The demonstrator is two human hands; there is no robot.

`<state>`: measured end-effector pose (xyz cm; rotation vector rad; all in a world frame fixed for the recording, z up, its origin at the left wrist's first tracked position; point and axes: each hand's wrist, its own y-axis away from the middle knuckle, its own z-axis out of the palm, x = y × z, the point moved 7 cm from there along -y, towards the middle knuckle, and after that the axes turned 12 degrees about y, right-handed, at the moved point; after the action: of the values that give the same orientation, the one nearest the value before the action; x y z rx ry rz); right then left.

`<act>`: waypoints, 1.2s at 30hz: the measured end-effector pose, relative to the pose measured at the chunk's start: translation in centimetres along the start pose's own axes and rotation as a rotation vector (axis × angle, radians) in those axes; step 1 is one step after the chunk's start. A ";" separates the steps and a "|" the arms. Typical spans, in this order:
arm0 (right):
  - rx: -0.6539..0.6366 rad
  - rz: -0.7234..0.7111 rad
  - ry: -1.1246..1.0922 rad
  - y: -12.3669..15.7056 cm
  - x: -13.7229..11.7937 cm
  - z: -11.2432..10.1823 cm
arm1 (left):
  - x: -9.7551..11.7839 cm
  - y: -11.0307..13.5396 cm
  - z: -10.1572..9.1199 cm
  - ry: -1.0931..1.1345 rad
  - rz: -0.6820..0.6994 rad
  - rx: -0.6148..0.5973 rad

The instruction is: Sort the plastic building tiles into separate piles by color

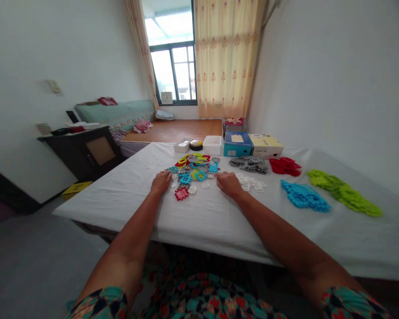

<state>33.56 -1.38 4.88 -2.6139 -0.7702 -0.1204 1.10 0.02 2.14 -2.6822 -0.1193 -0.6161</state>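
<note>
Table is covered with a white cloth. The view runs from the near edge across to the far edge.

Mixed pile of flat interlocking plastic pieces (red, yellow, blue, grey, white) lies mid-table, closer to the far edge than the near one.

Left hand: palm down at the left flank of the mixed pile, touching its outer pieces. The fingers are bent down onto the cloth and the tips are hidden, so I cannot tell whether it grips a piece. A single red piece lies apart from the heap, just beside this hand on the near-edge side.

Right hand: palm down and flat at the right flank of the mixed pile, fingers spread toward it, nothing clasped. White pieces lie scattered just beside it on the right-edge side.

Single-colour heaps toward the right edge:
- grey pile
- red pile, next to the grey pile
- blue pile, nearer the near edge
- green pile, closest to the right edge

Along the far edge stand a white tub, a blue box and a yellow box, side by side.
</note>
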 end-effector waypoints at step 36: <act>0.097 0.430 -0.019 1.2 8.6 -0.3 | -0.8 -0.5 0.4 0.008 -0.011 0.007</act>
<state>41.50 1.92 6.39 -2.6234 -0.1996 0.0643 0.43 0.59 1.63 -2.6742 -0.1341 -0.6290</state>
